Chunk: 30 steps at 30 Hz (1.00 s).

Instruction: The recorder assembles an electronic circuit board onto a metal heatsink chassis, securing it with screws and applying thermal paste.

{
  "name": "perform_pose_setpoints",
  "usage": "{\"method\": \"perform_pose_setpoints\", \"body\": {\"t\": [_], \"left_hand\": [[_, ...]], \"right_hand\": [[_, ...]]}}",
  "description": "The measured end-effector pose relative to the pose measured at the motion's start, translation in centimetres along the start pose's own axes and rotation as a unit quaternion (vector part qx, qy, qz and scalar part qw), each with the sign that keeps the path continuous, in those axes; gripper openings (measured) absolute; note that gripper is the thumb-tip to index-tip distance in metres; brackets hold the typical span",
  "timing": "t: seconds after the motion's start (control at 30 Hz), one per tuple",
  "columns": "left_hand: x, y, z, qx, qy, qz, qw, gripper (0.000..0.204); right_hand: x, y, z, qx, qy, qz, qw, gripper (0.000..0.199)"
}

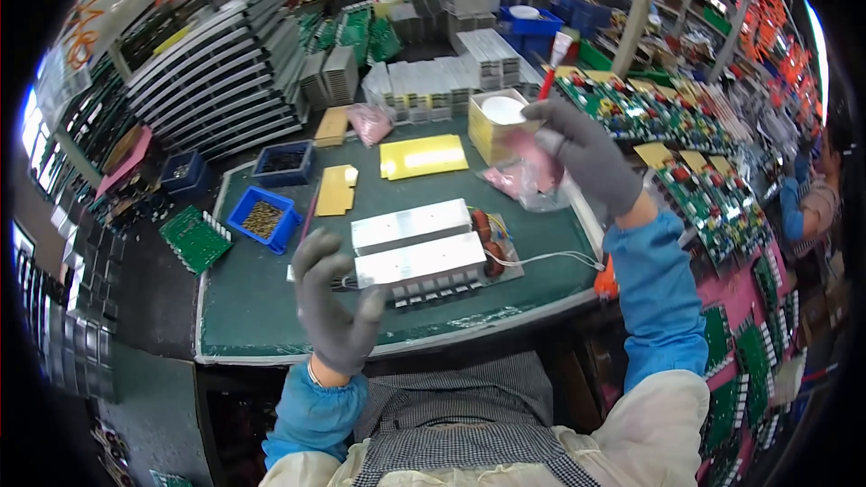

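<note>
Your right hand, gloved grey: fingers pinched on a pink plastic bag, raised above the far right of the green mat, just before a yellow box. Your left hand: fingers spread, grasping nothing, thumb beside the near aluminium heat sink. Second heat sink just behind it; both sit on a circuit board with copper coils. Yellow sheets behind. Blue parts bins at the mat's left.
</note>
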State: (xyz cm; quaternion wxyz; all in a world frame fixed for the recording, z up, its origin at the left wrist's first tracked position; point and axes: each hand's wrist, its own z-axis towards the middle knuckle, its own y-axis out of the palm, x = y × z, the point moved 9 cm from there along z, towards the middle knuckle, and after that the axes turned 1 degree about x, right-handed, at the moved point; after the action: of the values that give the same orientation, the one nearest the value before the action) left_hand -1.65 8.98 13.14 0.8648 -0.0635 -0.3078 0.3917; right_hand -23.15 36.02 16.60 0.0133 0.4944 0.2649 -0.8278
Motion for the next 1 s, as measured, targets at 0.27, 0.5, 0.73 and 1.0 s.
{"method": "perform_pose_setpoints", "body": {"t": [0.27,0.5,0.73,1.0], "left_hand": [[0.0,7.9,7.8,-0.340,-0.148,-0.299,0.879,0.062],[-6.0,9.8,6.0,-0.421,-0.363,-0.391,0.734,0.055],[-10.8,11.6,5.7,-0.391,-0.432,-0.483,0.654,0.047],[-16.1,10.9,6.3,-0.378,-0.444,-0.379,0.719,0.035]], "right_hand": [[-9.9,13.0,-0.5,-0.213,-0.148,-0.027,0.966,0.031],[-7.7,13.3,2.3,-0.239,-0.093,-0.017,0.966,0.031],[-2.9,15.0,5.4,-0.303,0.044,0.141,0.941,0.045],[1.0,15.1,6.9,-0.323,0.035,0.089,0.942,0.055]]}}
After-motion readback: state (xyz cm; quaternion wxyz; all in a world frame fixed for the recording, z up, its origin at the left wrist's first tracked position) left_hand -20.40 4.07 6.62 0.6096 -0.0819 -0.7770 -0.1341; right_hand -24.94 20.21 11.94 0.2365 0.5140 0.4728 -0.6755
